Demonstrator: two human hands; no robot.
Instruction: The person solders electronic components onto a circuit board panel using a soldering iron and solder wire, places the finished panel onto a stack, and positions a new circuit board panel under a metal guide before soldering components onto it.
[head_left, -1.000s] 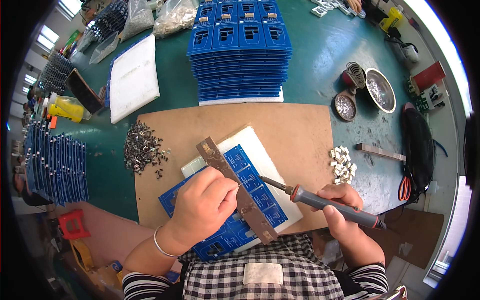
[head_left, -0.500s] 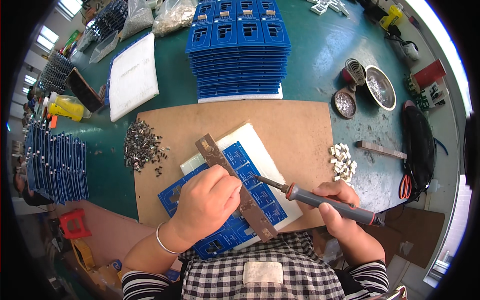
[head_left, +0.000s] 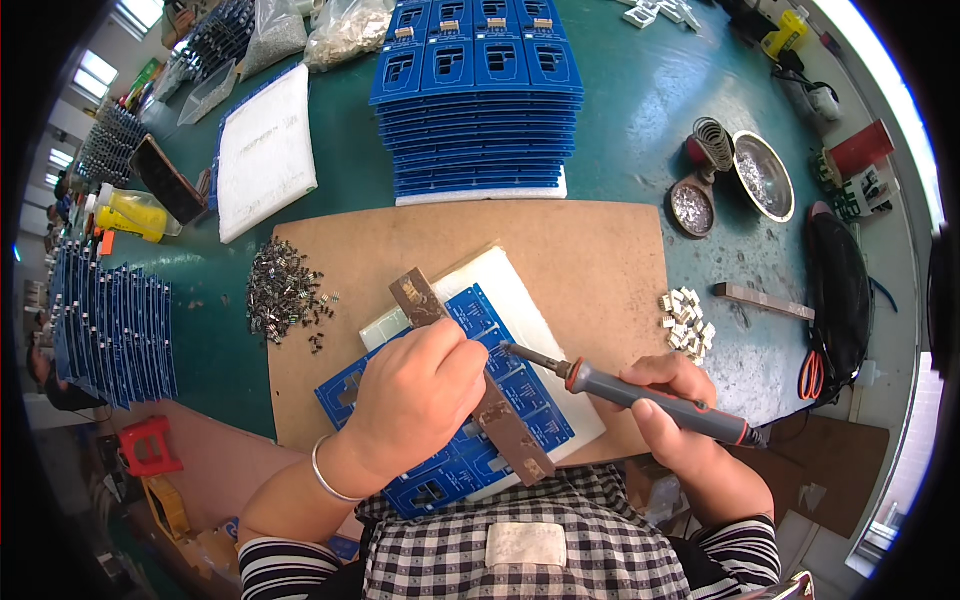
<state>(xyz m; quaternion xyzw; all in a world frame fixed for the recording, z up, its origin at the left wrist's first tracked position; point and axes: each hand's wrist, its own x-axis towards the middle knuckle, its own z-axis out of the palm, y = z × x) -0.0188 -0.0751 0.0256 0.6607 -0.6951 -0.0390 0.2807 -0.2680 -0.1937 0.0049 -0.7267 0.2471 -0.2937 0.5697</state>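
Note:
My right hand (head_left: pixel 675 405) is wrapped round a grey soldering iron (head_left: pixel 655 403) with orange trim. The iron's tip points left, at the blue circuit board panel (head_left: pixel 530 390) or just over it; I cannot tell whether they touch. My left hand (head_left: pixel 420 385) is closed in a pinch above the panel, its fingertips close to the tip. What it pinches is too small or hidden to make out. Under that hand a worn brown bar (head_left: pixel 512 430) lies slantwise across the panel. The panel rests tilted on a white foam slab (head_left: pixel 500 270) and is partly covered by my left hand.
A brown board (head_left: pixel 610 260) lies beneath the work. Small black components (head_left: pixel 285 290) are heaped at left, white connectors (head_left: pixel 686 325) at right. Stacked blue panels (head_left: pixel 480 140) stand behind. A coiled iron holder (head_left: pixel 710 145), a metal bowl (head_left: pixel 762 177) and scissors (head_left: pixel 811 374) are at right.
My left hand has moved slightly up and right, nearer the iron's tip. The soldering iron has shifted a little left and up. The panel and bar stay in place.

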